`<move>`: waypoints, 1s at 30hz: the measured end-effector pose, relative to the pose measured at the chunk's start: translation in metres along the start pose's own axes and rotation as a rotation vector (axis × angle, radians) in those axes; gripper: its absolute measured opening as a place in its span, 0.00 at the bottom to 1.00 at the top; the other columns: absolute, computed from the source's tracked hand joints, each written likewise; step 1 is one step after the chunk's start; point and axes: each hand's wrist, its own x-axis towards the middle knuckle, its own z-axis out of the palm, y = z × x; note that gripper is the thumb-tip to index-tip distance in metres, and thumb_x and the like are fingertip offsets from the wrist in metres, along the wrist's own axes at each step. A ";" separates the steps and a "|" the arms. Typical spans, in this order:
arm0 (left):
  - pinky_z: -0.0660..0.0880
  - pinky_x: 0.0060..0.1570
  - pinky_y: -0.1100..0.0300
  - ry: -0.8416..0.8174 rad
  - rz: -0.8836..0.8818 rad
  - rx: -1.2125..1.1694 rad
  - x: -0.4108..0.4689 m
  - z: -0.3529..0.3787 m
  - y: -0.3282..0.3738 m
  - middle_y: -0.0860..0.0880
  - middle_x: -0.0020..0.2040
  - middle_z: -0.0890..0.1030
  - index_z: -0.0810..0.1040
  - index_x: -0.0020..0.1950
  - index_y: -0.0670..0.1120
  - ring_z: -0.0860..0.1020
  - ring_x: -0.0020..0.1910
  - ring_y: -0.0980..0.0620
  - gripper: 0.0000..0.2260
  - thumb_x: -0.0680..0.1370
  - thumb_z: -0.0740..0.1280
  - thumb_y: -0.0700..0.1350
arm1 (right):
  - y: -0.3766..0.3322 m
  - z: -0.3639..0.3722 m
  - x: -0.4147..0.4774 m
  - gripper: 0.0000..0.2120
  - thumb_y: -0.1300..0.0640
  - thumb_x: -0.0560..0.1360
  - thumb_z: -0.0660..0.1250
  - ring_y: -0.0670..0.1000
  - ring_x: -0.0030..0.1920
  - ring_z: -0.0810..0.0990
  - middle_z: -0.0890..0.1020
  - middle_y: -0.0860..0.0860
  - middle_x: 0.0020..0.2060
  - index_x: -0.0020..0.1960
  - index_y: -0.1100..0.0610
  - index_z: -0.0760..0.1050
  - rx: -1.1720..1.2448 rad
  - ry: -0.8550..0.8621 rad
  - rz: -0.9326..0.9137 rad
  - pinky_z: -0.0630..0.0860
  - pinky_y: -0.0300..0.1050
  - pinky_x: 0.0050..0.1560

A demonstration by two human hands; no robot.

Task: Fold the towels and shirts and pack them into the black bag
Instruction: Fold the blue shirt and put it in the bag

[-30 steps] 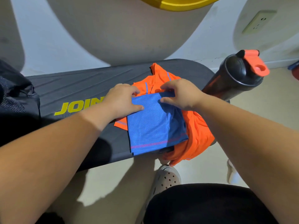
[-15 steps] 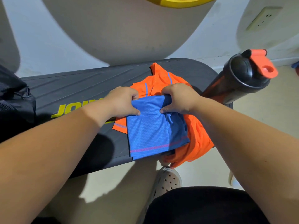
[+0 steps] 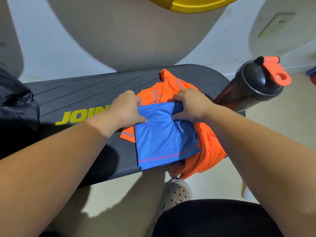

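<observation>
A folded blue shirt [image 3: 160,139] with pink stitching lies on top of a crumpled orange shirt [image 3: 206,144] on a black bench [image 3: 82,98]. My left hand [image 3: 126,110] grips the blue shirt's far left corner, thumb on top. My right hand [image 3: 189,105] grips its far right corner, fingers curled under the fold. The far edge of the blue shirt is lifted a little and wrinkled between my hands. The black bag [image 3: 15,113] sits at the left end of the bench, partly cut off by the frame.
A black shaker bottle [image 3: 253,86] with an orange flip cap stands at the bench's right end, close to my right hand. The bench carries yellow lettering [image 3: 82,114]. Below the bench is a pale floor with a white clog [image 3: 177,192].
Both hands went from lying on the blue shirt's far edge to gripping its corners. That edge has bunched and lifted slightly.
</observation>
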 end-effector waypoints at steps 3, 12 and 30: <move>0.69 0.36 0.56 0.030 0.006 -0.081 -0.003 0.001 -0.001 0.50 0.42 0.76 0.73 0.41 0.47 0.74 0.41 0.47 0.19 0.64 0.81 0.51 | -0.001 -0.004 0.001 0.30 0.36 0.63 0.76 0.56 0.56 0.74 0.79 0.50 0.54 0.62 0.46 0.79 -0.079 0.006 0.027 0.72 0.53 0.61; 0.74 0.39 0.60 -0.052 -0.133 -0.331 0.001 -0.009 -0.007 0.53 0.36 0.82 0.84 0.42 0.49 0.79 0.37 0.52 0.08 0.67 0.80 0.42 | 0.003 -0.010 0.007 0.23 0.42 0.68 0.74 0.53 0.56 0.79 0.83 0.47 0.53 0.60 0.48 0.80 0.130 -0.099 0.078 0.75 0.47 0.57; 0.66 0.31 0.60 0.219 0.003 -0.326 -0.021 -0.049 -0.029 0.51 0.31 0.79 0.79 0.36 0.45 0.70 0.27 0.56 0.09 0.65 0.79 0.40 | -0.027 -0.024 0.003 0.12 0.63 0.65 0.78 0.49 0.39 0.80 0.84 0.49 0.39 0.40 0.51 0.78 0.555 0.182 0.035 0.78 0.48 0.44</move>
